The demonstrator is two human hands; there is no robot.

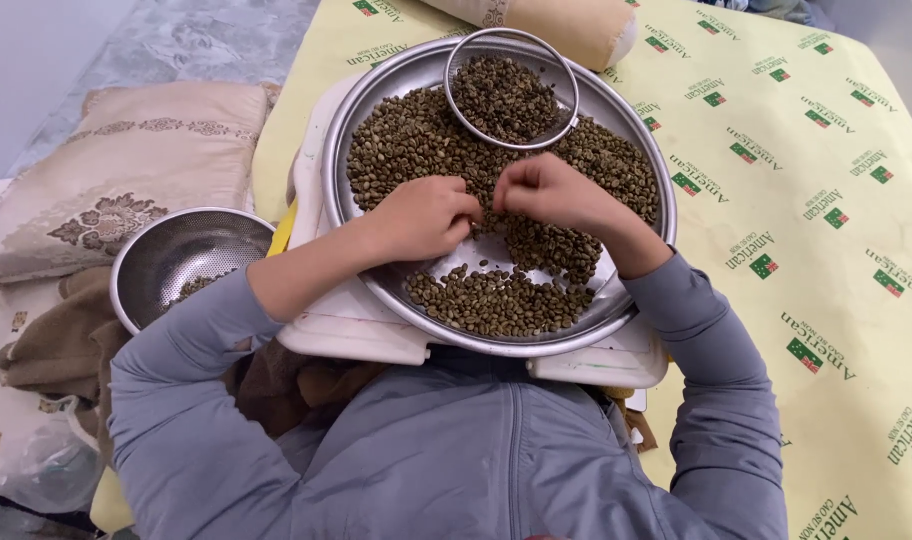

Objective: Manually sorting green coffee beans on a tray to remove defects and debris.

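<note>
The beans (426, 140) fill your tray (638, 300), a bare patch at its middle. Your left hand (426, 215) and right hand (548, 192) curl there, fingertips pinching beans. A sieve (512, 97) sits on the tray's far rim; a bowl (181, 262) lies left, apart.

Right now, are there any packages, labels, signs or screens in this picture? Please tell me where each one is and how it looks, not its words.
No package, sign or screen shows.
Printed sheet: pale yellow cover under the big steel tray, spreading right; repeated small logos, each dark slanted lettering beside a little green-and-red square.
Both hands, left hand and right hand, are in the tray's beans, away from the printing.
</note>
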